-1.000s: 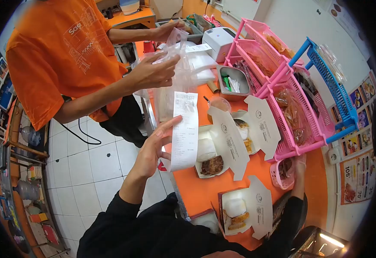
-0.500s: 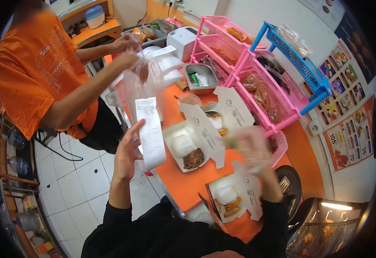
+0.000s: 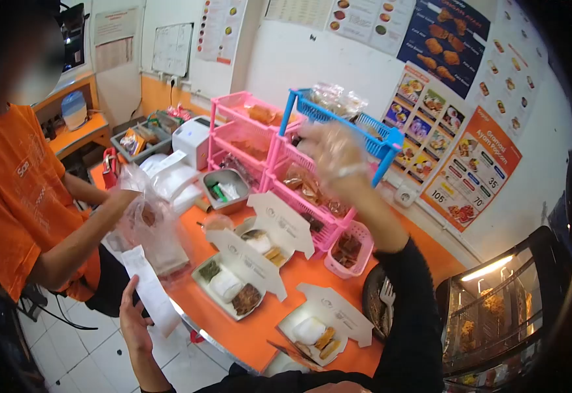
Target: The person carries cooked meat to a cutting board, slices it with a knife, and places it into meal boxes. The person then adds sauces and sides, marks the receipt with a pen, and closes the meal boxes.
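Note:
My left hand (image 3: 134,327) holds a long white paper receipt (image 3: 152,291) beside the counter's near edge. Raised in front of the stacked baskets, my right hand (image 3: 341,157) wears a clear plastic glove; motion blurs its fingers. On the orange counter, an open middle takeaway box (image 3: 201,288) holds white rice (image 3: 226,286), a brown piece of meat (image 3: 246,299) and a small green item (image 3: 210,270). Behind it another open box (image 3: 286,226) contains rice and fried pieces. Nearer me, a third open box (image 3: 345,311) has rice and golden fried sticks (image 3: 328,344).
A person in an orange shirt (image 3: 17,190) handles a clear plastic bag (image 3: 152,223) at left. Pink baskets (image 3: 273,164) and a blue basket (image 3: 338,114) hold bagged items. A metal tray (image 3: 226,190), a pan with tongs (image 3: 386,298) and a lit food warmer (image 3: 495,308) stand around.
My right hand has moved from beside the boxes up to the baskets. The green item now lies in the middle box. My view has turned up and right.

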A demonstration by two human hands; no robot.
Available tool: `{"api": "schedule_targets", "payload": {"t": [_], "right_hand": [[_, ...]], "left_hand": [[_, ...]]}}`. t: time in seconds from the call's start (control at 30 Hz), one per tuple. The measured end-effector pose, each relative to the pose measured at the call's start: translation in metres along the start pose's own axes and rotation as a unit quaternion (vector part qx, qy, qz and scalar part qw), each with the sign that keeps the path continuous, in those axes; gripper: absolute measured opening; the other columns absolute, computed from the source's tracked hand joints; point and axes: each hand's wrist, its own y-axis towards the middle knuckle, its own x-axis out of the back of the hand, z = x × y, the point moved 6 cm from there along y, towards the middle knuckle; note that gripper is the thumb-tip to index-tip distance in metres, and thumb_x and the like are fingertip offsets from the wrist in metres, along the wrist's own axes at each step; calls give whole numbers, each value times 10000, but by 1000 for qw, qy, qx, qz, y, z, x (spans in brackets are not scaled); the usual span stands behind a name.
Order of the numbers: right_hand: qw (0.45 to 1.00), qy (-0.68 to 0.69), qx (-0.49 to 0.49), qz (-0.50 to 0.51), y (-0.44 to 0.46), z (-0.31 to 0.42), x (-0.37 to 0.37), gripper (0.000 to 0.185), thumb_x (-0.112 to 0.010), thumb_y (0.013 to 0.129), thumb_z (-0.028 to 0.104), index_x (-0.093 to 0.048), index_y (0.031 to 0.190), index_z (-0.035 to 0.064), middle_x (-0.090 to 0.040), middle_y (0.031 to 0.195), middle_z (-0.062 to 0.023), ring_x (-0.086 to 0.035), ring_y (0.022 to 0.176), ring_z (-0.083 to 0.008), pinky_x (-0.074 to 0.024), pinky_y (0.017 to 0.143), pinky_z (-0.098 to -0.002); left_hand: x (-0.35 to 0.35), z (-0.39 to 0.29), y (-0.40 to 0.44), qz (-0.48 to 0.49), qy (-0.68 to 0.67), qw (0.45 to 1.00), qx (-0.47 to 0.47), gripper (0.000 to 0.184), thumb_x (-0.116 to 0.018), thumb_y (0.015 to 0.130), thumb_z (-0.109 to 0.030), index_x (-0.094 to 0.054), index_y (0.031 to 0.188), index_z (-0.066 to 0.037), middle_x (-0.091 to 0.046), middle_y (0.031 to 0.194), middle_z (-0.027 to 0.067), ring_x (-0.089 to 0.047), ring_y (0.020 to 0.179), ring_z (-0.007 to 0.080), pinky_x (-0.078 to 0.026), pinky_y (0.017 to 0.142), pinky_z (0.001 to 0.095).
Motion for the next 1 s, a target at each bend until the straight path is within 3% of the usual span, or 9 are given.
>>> {"api": "schedule_targets", "payload": {"t": [0.03,0.07,0.13,0.2,0.3,0.7,0.83,0.97,1.0], "right_hand": [[990,-110,39,-84,19,-15,19,284,-596,837,290,-681,997,70,-649,967,-167,-600,937,-289,-439,880,-432],[956,-293,4,26,44,-40,16,263,-566,848,231,-686,1013,64,-655,1022,-185,-611,987,-291,-455,890,-443],[923,-279,-192,180,73,-117,16,279,-547,841,164,-679,1073,86,-626,1154,-197,-595,1095,-288,-449,938,-444],[895,-279,-250,245,66,-188,-1,320,-563,820,185,-675,1108,102,-605,1212,-183,-596,1123,-301,-471,929,-442],[844,-281,-333,313,41,-224,-5,357,-595,800,272,-679,1102,102,-621,1193,-163,-615,1092,-313,-492,902,-433],[878,-296,-281,249,86,-241,27,250,-630,757,145,-694,953,3,-685,949,-195,-694,831,-306,-539,718,-441],[914,-255,-253,189,64,-237,22,252,-612,775,206,-684,844,-25,-673,785,-210,-678,660,-299,-522,580,-412],[917,-169,-305,193,51,-315,14,192,-592,775,167,-653,706,-2,-606,598,-130,-574,496,-203,-430,450,-357],[935,76,-292,189,34,-315,2,206,-580,783,166,-601,636,23,-560,563,-49,-500,451,-174,-371,419,-341]], "left_hand": [[-5,0,0,-11,-7,1000,2,597,-372,921,-423,-434,1359,-21,-462,1374,92,-563,1098,228,-547,650,268],[-6,1,-1,-24,-12,1000,5,572,-383,928,-413,-464,1337,-22,-496,1341,87,-570,1078,220,-539,638,262],[-4,12,5,2,53,999,11,447,-425,947,-337,-553,1232,-18,-573,1213,78,-577,1024,188,-516,666,257],[-12,17,20,18,189,975,-111,259,-508,954,-198,-675,993,-5,-658,974,73,-587,908,136,-471,744,257],[-51,29,29,71,254,962,-73,266,-511,954,-186,-691,933,9,-668,875,84,-593,814,133,-454,746,256],[-119,153,82,201,534,819,-59,442,-499,914,-360,-522,1140,19,-579,1102,238,-581,982,442,-458,869,477],[-117,104,57,176,438,876,-96,361,-533,908,-309,-569,1091,-1,-599,1101,208,-590,967,425,-466,834,468],[-79,76,38,94,264,958,-65,281,-540,936,-264,-622,1058,-24,-642,1014,115,-635,872,236,-485,760,341],[-70,66,32,79,234,967,-67,255,-535,951,-247,-627,1058,-34,-650,988,72,-609,846,148,-472,738,294]]}}
